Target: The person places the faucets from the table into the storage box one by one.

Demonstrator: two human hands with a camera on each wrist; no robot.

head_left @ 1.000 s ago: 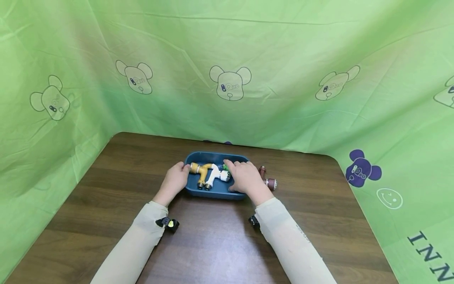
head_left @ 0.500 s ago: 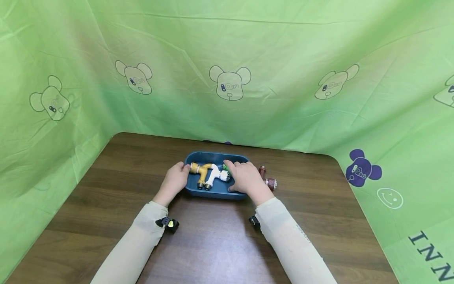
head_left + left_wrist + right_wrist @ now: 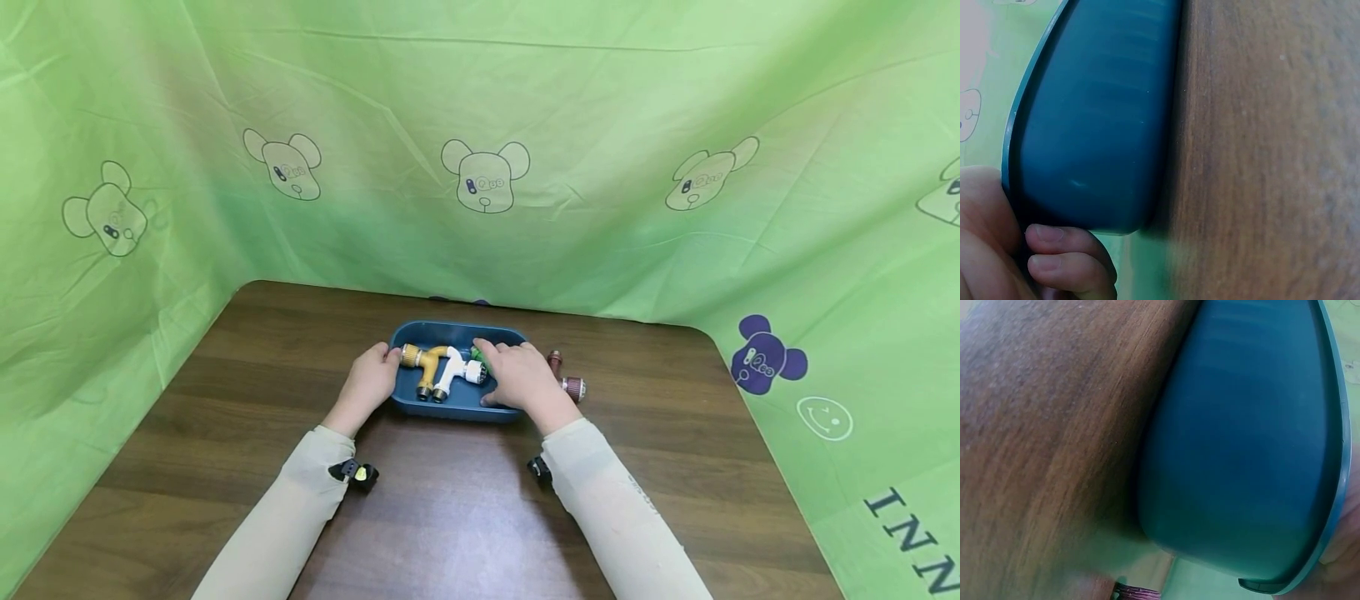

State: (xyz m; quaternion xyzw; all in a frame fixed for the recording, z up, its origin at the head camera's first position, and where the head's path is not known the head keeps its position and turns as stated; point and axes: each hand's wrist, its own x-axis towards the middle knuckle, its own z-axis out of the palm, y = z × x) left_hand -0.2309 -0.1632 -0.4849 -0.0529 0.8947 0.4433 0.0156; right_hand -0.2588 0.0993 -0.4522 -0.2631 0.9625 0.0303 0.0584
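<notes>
A blue plastic basin (image 3: 450, 410) sits on the table. My left hand (image 3: 372, 375) grips its left rim; the left wrist view shows curled fingers (image 3: 1069, 265) under the edge. Inside lie a yellow tap (image 3: 428, 367) and a white tap (image 3: 453, 371), side by side. My right hand (image 3: 517, 375) reaches over the right rim into the basin, fingers and thumb curved around a green tap (image 3: 477, 354) that is mostly hidden under it. In the right wrist view, the basin wall (image 3: 1235, 444) hides the fingertips.
A maroon tap (image 3: 573, 388) lies on the brown wooden table (image 3: 675, 450), just right of the basin and partly behind my right hand. A green cloth (image 3: 600, 250) with printed bear heads hangs around the back and sides.
</notes>
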